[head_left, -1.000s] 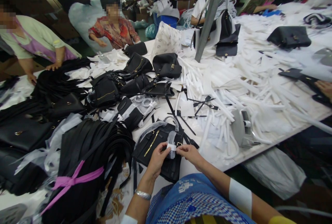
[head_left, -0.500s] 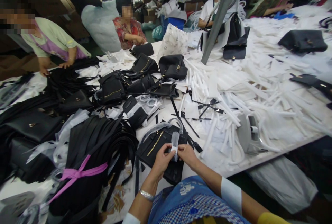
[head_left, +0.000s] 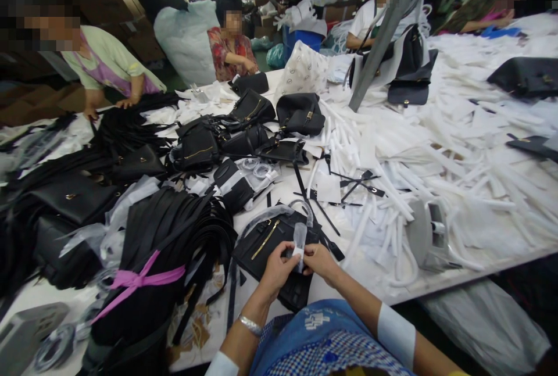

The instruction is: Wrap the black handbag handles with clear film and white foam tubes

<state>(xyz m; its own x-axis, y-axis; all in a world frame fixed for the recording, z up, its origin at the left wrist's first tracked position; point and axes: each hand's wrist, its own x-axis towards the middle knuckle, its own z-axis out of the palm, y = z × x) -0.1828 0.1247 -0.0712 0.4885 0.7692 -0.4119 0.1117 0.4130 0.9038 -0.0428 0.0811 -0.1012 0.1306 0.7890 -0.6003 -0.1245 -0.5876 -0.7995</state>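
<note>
In the head view, the left hand and right hand meet over a black bag lying on the near part of the table. The left fingers are pinched on a small white piece around a clear plastic wrap. The right fingers are narrow and close together at its right side; whether they grip it, I cannot tell.

The step in hand looks like fitting the white piece around the wrap. From here, the work seems to call for a steady left pinch and small, light right fingertip moves.

The bag's gold zip is left of the hands. A strap bundle with a pink tie lies farther left, and a tape dispenser stands to the right.
</note>
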